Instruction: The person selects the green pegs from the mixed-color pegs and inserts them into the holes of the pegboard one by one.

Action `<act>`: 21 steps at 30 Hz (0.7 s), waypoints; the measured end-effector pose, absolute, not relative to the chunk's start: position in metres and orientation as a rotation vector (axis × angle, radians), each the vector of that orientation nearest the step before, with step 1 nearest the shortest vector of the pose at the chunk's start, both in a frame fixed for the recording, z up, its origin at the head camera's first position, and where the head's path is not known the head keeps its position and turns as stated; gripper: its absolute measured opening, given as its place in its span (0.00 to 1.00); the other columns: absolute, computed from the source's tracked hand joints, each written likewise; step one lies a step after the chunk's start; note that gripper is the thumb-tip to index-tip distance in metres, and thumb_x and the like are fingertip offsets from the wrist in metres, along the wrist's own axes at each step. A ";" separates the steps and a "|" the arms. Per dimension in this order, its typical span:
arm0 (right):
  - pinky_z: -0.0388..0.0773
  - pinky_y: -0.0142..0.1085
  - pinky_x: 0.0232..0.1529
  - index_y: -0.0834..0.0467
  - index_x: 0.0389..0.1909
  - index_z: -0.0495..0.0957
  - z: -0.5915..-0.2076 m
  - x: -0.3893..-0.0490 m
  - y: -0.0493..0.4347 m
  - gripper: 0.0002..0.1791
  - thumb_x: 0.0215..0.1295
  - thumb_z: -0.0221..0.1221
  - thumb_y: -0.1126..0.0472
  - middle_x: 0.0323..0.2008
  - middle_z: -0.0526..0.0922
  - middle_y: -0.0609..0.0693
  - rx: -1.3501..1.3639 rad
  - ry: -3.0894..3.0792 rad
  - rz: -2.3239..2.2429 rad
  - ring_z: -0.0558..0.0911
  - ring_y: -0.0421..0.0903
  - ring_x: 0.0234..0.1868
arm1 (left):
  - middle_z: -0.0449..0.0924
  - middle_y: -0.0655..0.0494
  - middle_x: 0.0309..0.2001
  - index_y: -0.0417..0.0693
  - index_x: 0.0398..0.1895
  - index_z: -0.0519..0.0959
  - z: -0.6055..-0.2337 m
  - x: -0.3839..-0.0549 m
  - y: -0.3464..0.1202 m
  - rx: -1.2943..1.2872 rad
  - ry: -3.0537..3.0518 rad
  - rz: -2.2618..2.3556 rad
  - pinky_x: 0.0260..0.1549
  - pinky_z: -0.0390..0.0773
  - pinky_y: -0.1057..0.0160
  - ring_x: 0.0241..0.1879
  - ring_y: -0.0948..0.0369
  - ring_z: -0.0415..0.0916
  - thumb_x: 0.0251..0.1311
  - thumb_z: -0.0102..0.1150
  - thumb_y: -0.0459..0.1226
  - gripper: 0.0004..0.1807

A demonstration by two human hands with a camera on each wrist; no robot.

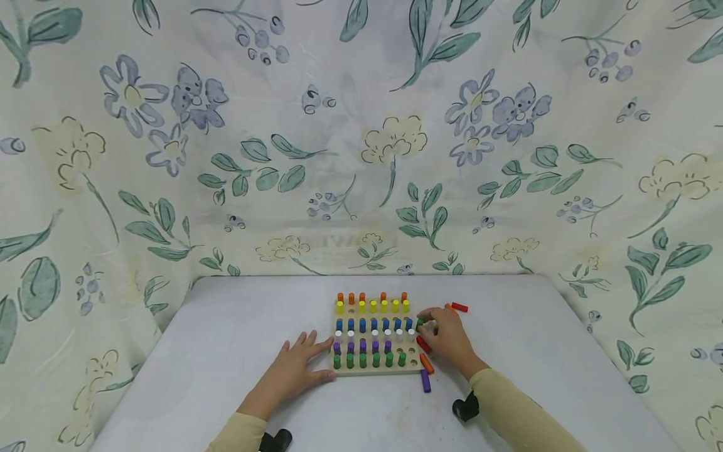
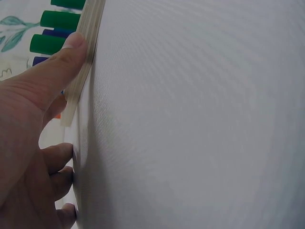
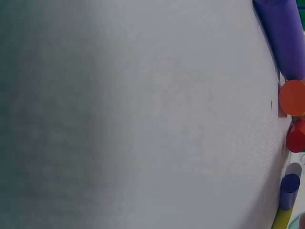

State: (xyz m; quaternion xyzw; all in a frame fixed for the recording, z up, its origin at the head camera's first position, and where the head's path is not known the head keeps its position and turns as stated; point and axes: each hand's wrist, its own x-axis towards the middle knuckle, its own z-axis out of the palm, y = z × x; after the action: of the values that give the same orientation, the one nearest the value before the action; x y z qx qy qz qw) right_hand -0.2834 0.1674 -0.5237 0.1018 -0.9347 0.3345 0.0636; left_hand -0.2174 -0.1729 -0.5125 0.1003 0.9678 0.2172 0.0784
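Note:
A wooden pegboard (image 1: 375, 371) lies on the table with rows of orange, yellow, blue, white, purple and green pegs standing in it. My left hand (image 1: 299, 364) rests at its left side, fingers spread; in the left wrist view the thumb (image 2: 74, 45) presses on the board's edge beside the green pegs (image 2: 59, 20). At the board's right edge my right hand (image 1: 449, 333) pinches a green peg (image 1: 420, 324) between thumb and forefinger, partly hidden by the fingers. Just below that hand lie a red peg (image 1: 423, 344), an orange peg (image 1: 427, 363) and a purple peg (image 1: 425, 380).
Another red peg (image 1: 460, 307) lies beyond my right hand, with an orange one partly covered by the hand. A white cloth (image 1: 198, 351) covers the table, and a flowered curtain (image 1: 339, 188) hangs behind. In the right wrist view, a purple peg (image 3: 283, 38) lies at the right edge.

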 end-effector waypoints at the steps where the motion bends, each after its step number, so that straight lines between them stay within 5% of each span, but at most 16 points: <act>1: 0.82 0.48 0.56 0.54 0.49 0.83 -0.524 -0.284 0.168 0.12 0.66 0.68 0.60 0.45 0.84 0.47 0.305 -2.824 1.010 0.80 0.48 0.51 | 0.59 0.36 0.76 0.55 0.73 0.71 -0.513 -0.217 -0.173 0.301 2.897 0.652 0.74 0.43 0.31 0.77 0.37 0.49 0.54 0.70 0.61 0.45; 21: 0.81 0.47 0.56 0.53 0.47 0.84 -0.526 -0.282 0.171 0.10 0.66 0.67 0.60 0.43 0.84 0.45 0.272 -2.810 1.009 0.79 0.47 0.49 | 0.59 0.35 0.76 0.55 0.73 0.71 -0.514 -0.219 -0.174 0.303 2.892 0.655 0.73 0.43 0.31 0.77 0.36 0.49 0.54 0.70 0.61 0.45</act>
State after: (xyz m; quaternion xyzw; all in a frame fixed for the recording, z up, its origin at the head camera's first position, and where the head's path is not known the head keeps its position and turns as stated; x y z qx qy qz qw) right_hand -0.2819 0.1706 -0.5260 0.0905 -0.9348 0.3358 0.0717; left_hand -0.2189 -0.1737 -0.5135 0.1013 0.9671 0.2190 0.0805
